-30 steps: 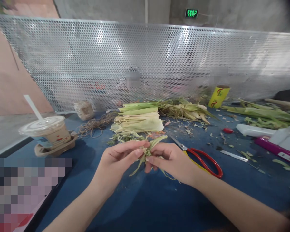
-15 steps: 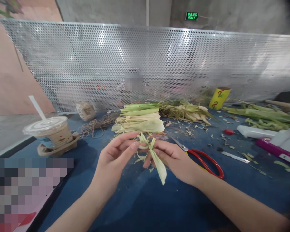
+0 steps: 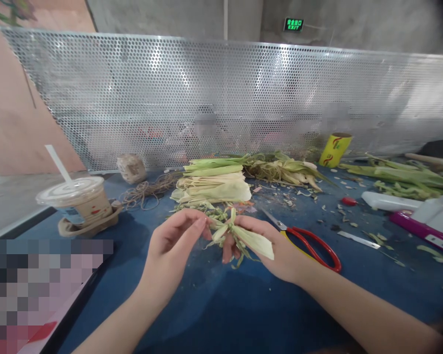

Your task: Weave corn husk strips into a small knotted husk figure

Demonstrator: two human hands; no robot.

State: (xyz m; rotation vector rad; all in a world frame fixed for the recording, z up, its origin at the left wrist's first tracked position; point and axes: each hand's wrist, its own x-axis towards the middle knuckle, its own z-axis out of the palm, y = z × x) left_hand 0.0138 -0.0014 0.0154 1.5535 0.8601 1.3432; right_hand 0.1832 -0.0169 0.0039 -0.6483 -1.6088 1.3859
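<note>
Between my hands is a small knotted piece of pale green corn husk, with a long flap lying over the fingers on the right. My right hand grips it from the side, its fingers partly hidden behind the husk. My left hand pinches a thin end of it between thumb and forefinger. Just beyond the hands lies a stack of flattened corn husks. Scissors with red handles rest on the blue table to the right of my right hand.
On the left are a lidded drink cup in a cardboard holder and coiled twine. Husk piles, a yellow roll, a blade and a purple-and-white tool lie right. A perforated metal screen stands behind.
The husk has turned in my fingers: its long flap, which hung downward, now points to the right over my right hand. My left hand has drawn slightly left.
</note>
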